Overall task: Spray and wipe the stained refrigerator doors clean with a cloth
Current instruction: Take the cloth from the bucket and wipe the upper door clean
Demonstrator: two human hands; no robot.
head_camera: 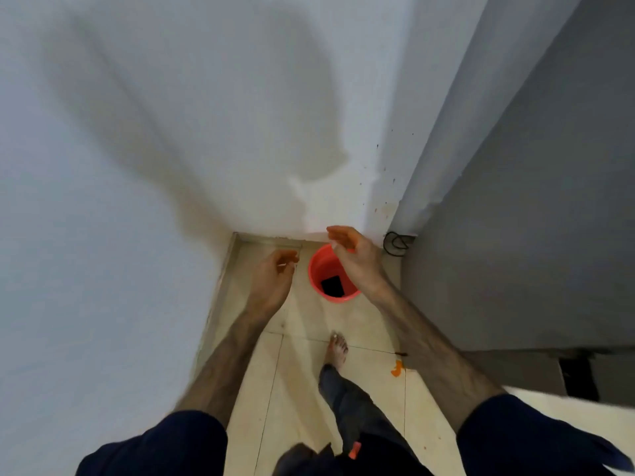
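Observation:
A grey refrigerator (536,214) fills the right side, seen from its side panel. My left hand (271,280) hangs over the tiled floor with fingers loosely curled and holds nothing. My right hand (354,255) is stretched over a red bucket (331,274), fingers relaxed and empty. Inside the bucket lies a dark rectangular object (332,286). No cloth or spray bottle shows in either hand.
White walls meet in a corner behind the bucket, and small dark and orange spots (383,187) mark the wall near the refrigerator. A black cable (395,242) loops at the fridge base. An orange smear (397,369) lies on the beige tiles by my bare foot (338,350).

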